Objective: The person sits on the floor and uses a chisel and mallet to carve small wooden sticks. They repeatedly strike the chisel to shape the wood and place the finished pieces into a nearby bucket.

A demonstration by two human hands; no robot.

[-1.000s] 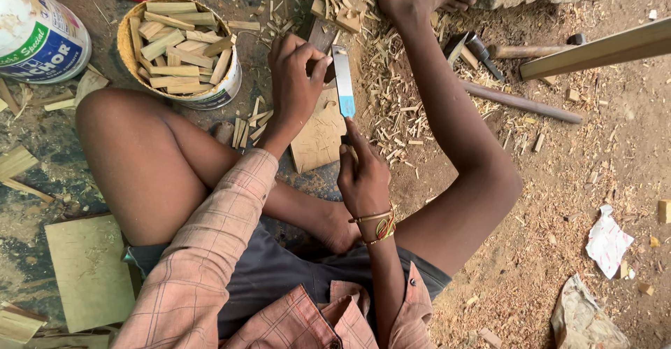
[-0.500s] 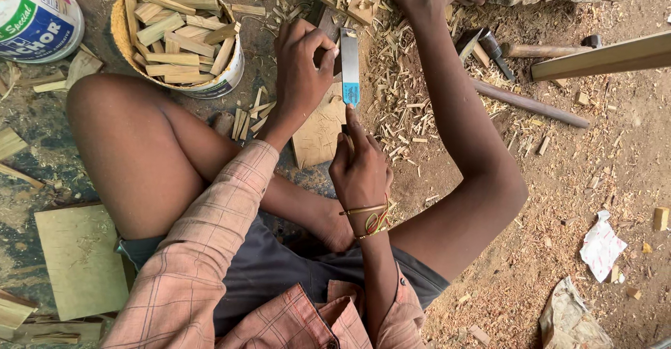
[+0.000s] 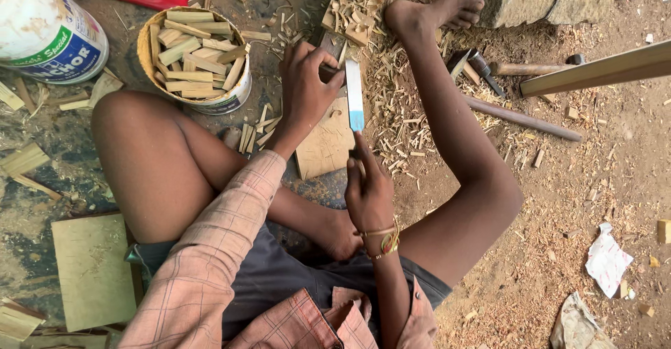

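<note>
Bucket [image 3: 196, 97] of sticks [image 3: 196, 59] left of board [image 3: 325, 146].

My left hand [image 3: 306, 87] reaches well forward of my right, arm nearly straight from a rolled checked sleeve, palm down, with the fingers [image 3: 323, 61] curled tight over what they clamp. My right hand [image 3: 368, 191] sits nearer my body, just behind and to the right of that grip, wrist bent up and banded with bangles, thumb and forefinger pinched together at the front. My forearms converge, the two hands apart and not touching.
</note>
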